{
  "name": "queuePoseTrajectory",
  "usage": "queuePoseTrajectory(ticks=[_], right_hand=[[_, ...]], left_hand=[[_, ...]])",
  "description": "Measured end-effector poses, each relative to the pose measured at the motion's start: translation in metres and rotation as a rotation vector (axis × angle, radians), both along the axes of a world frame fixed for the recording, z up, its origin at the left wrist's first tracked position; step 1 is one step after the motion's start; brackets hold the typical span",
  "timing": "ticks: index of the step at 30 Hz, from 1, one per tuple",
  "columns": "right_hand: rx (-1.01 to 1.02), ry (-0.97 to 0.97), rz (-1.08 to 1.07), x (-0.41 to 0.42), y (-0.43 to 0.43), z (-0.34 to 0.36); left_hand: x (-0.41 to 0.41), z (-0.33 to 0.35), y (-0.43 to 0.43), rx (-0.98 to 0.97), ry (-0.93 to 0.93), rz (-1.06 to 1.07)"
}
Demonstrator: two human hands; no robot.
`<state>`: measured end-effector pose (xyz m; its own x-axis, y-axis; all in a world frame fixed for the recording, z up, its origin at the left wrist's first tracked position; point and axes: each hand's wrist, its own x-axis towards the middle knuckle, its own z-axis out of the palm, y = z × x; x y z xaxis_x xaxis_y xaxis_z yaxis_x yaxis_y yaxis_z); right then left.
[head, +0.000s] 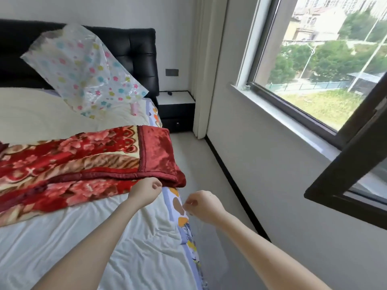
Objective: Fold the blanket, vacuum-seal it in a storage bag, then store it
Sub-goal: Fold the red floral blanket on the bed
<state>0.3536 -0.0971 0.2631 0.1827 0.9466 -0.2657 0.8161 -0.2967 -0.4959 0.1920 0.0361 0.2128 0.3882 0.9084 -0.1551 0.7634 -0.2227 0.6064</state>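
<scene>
A folded red floral blanket [83,160] lies across a bed [136,248], its corner at the mattress edge. A person's left hand [145,193] is curled just beside that corner. The right hand [204,206] hangs nearby over the bed's edge, thumb and fingers pinched together. Whether either hand holds anything cannot be told. A flower-printed plastic storage bag [83,65] stands raised before the black headboard [138,51].
</scene>
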Motion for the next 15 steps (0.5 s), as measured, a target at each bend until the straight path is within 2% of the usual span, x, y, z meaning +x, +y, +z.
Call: queuePoseTrajectory(ticks=[8,15], right_hand=[[-0.066,0.057,0.21,0.129,0.071,-0.045],[-0.124,0.044,0.304,0.175,0.129,-0.085]], left_hand=[[0.092,-0.044,0.012,-0.048,0.063,0.334],[0.117,-0.087,0.018,-0.129,0.057,0.494]])
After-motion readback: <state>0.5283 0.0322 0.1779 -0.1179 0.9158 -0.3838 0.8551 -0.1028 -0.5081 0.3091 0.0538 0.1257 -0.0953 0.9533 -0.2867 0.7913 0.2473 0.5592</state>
